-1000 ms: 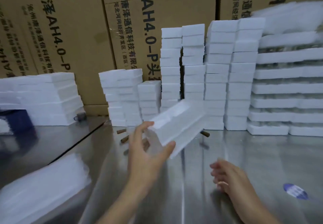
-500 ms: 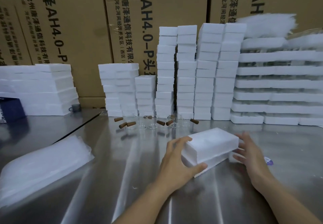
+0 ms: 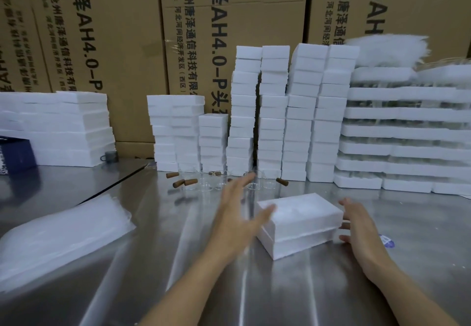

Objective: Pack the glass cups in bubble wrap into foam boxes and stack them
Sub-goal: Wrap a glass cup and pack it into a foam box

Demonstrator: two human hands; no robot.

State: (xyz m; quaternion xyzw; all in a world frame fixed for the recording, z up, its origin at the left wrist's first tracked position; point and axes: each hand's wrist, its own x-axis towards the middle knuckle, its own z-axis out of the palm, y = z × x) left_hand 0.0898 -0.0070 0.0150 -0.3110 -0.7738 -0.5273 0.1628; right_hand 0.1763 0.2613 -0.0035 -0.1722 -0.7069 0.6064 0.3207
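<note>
A closed white foam box (image 3: 300, 223) lies flat on the steel table (image 3: 229, 287) in front of me. My left hand (image 3: 239, 216) is blurred, just left of the box, fingers straight and spread, holding nothing. My right hand (image 3: 356, 223) is at the box's right end with relaxed fingers touching or almost touching it. Several clear glass cups (image 3: 254, 180) and brown corks (image 3: 184, 181) lie behind the box. A stack of bubble wrap sheets (image 3: 58, 239) lies at the left.
Tall stacks of white foam boxes (image 3: 275, 111) line the back of the table, with wide foam trays (image 3: 407, 132) at the right and more foam (image 3: 56, 127) at the left. Cardboard cartons (image 3: 229, 32) stand behind. A blue sticker (image 3: 386, 240) lies right of my hand.
The foam box came down from the air onto the table. My left hand let go of it and moved away to the left. My right hand moved to its right end.
</note>
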